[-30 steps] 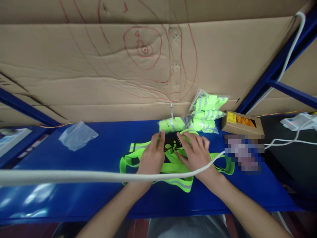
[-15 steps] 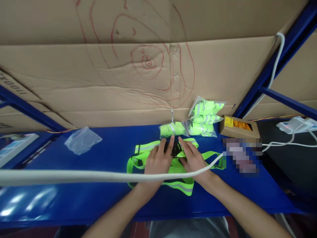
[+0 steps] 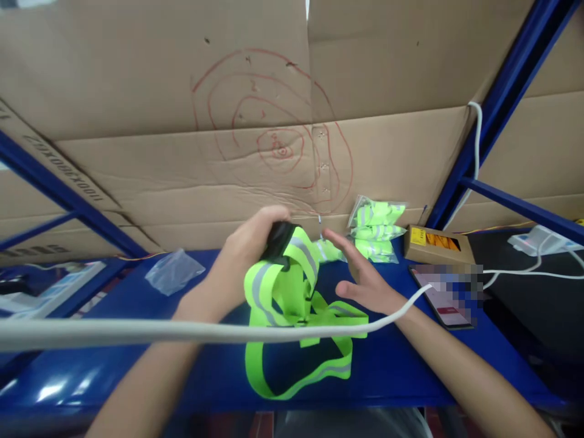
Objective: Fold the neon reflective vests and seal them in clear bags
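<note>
My left hand (image 3: 249,252) is closed around the black buckle (image 3: 279,242) of a neon-green reflective vest made of straps (image 3: 296,286). The gathered straps, with grey reflective stripes, hang below the buckle, and a long loop droops toward the front of the table. To the right of the straps, my right hand (image 3: 365,277) is open, thumb and fingers apart, holding nothing. Behind the hands, several clear bags of similar green straps (image 3: 376,231) are stacked against the cardboard.
A white cable (image 3: 182,333) crosses in front of my arms. A clear plastic bag (image 3: 174,272) lies on the blue table (image 3: 219,377) at left. To the right are a small cardboard box (image 3: 438,246) and a phone (image 3: 449,304). Cardboard (image 3: 159,91) walls the back.
My left hand has lifted the buckle and straps off the table, up and to the left. My right hand has let go and moved right. The view has tilted upward.
</note>
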`<action>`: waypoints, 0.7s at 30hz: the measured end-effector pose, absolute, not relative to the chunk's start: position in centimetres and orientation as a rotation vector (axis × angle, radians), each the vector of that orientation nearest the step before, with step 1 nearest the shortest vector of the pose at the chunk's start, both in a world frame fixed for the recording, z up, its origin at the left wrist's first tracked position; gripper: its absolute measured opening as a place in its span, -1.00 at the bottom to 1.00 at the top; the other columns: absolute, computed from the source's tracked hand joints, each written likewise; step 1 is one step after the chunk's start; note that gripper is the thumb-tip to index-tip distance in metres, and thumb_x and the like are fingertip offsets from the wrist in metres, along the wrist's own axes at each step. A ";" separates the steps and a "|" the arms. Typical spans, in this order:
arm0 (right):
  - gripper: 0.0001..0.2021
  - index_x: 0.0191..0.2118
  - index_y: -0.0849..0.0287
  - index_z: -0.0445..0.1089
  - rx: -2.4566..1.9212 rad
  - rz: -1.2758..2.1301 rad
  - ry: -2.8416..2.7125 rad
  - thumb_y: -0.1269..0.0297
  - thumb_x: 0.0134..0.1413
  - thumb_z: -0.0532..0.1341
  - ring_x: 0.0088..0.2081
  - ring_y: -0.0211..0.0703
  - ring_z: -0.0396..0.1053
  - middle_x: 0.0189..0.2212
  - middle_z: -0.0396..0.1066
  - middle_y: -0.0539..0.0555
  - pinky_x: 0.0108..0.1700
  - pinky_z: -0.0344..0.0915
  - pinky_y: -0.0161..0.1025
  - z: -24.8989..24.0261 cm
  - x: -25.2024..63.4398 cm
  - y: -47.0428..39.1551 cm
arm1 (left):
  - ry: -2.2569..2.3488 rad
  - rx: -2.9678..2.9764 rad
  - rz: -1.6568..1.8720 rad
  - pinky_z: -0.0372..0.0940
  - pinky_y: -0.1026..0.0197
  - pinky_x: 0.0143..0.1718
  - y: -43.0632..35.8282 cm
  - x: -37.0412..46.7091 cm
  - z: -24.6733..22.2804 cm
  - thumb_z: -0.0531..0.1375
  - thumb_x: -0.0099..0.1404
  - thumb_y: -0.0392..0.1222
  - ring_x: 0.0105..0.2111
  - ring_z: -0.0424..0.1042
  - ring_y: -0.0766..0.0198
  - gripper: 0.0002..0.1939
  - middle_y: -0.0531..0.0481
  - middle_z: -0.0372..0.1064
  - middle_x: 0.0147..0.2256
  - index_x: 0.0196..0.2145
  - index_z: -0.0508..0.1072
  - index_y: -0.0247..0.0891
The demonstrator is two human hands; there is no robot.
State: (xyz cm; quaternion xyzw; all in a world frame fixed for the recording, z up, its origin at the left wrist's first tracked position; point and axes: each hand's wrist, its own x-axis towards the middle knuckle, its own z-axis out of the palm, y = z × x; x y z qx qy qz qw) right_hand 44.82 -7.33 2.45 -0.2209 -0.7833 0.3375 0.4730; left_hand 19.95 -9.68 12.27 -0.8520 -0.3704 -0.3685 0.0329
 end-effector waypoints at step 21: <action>-0.47 0.00 0.13 0.50 -0.361 1.922 -1.662 -0.11 0.00 0.42 -0.18 -0.01 0.57 -0.11 0.56 0.12 -0.10 0.50 -0.09 -0.1 38.4 -7.3 | -1.018 -2.623 -2.439 0.42 0.22 -0.14 0.1 20.5 13.9 0.19 0.45 -0.13 -0.19 0.48 0.31 -0.78 0.06 0.49 -0.19 -0.01 0.35 -0.24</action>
